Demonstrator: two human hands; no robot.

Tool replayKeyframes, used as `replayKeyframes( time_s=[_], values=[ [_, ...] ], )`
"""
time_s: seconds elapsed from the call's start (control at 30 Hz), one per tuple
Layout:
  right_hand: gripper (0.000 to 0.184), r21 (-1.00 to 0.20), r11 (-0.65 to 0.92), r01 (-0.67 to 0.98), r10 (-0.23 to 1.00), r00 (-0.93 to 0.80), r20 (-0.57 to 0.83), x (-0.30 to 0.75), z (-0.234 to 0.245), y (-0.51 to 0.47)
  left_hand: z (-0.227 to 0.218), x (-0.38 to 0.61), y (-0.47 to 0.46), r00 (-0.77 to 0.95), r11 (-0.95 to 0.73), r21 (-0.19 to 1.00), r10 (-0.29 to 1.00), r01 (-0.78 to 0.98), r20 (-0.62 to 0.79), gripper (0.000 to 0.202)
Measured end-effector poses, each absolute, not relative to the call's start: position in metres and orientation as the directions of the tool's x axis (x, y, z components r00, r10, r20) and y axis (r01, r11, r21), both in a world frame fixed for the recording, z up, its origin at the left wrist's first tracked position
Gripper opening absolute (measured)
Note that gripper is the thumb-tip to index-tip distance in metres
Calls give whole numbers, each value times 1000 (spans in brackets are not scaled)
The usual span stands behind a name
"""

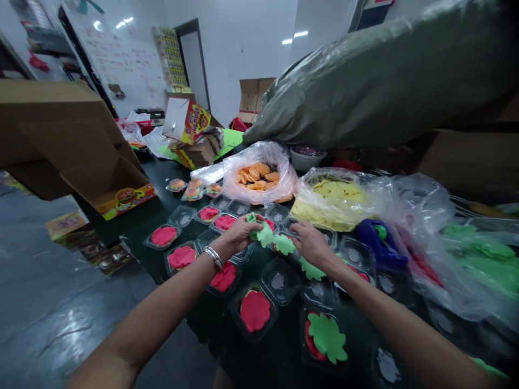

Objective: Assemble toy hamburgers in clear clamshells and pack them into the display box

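Observation:
My left hand (242, 231) is closed on several thin green leaf-shaped pieces (265, 235), which stick out past its fingertips. Just right of them, another green leaf-shaped piece (285, 245) lies on a filled clear plastic container. My right hand (310, 243) is beside that piece, fingers curled together at its edge; whether anything is pinched there is hidden. Nearer me, a green piece (327, 337) tops red in a container. Red wavy pieces (255, 311) lie in several other open clear containers around my hands.
Behind the containers are a bag of orange discs (257, 175) and a bag of yellow pieces (338, 192). A blue tape dispenser (381, 246) and a bag of green pieces (482, 254) are at right. An open cardboard box (81, 146) stands left; a large grey-green sack (377, 81) looms behind.

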State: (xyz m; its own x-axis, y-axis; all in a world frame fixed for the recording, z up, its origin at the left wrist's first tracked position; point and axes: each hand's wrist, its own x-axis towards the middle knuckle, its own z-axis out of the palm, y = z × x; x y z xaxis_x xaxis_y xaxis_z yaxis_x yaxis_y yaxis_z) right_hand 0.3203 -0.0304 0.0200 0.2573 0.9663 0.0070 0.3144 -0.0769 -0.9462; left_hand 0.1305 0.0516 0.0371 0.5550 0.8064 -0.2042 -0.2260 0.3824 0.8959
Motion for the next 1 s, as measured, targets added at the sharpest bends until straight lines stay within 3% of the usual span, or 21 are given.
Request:
replayKeyframes(
  time_s=[0.13, 0.3, 0.4, 0.5, 0.57, 0.63, 1.0],
  values=[
    [25, -972, -108, 210, 986, 148, -78, 305, 32, -31, 41, 144, 40, 550, 354, 900, 818, -253, -167, 28],
    [32, -991, -112, 72, 991, 74, -107, 289, 44, -55, 47, 130, 9, 556, 112, 987, 830, -115, -30, 21],
    [27, -993, -106, 46, 994, -30, -108, 276, 43, -87, 43, 98, -16, 584, 251, 966, 795, -65, -167, 18],
    [14, -967, -47, 250, 976, -193, -98, 254, 35, -109, 39, 66, -36, 515, 417, 902, 801, -111, -306, 24],
    [5, -871, 61, 487, 965, -254, -74, 238, 28, -114, 39, 52, -44, 467, 438, 883, 824, -168, -320, 31],
    [8, -757, 139, 639, 959, -277, -57, 226, 22, -113, 41, 44, -48, 461, 438, 875, 833, -207, -307, 35],
    [14, -661, 140, 737, 938, -313, -150, 222, 27, -117, 48, 32, -47, 407, 375, 865, 885, -334, -227, 35]
  ],
)
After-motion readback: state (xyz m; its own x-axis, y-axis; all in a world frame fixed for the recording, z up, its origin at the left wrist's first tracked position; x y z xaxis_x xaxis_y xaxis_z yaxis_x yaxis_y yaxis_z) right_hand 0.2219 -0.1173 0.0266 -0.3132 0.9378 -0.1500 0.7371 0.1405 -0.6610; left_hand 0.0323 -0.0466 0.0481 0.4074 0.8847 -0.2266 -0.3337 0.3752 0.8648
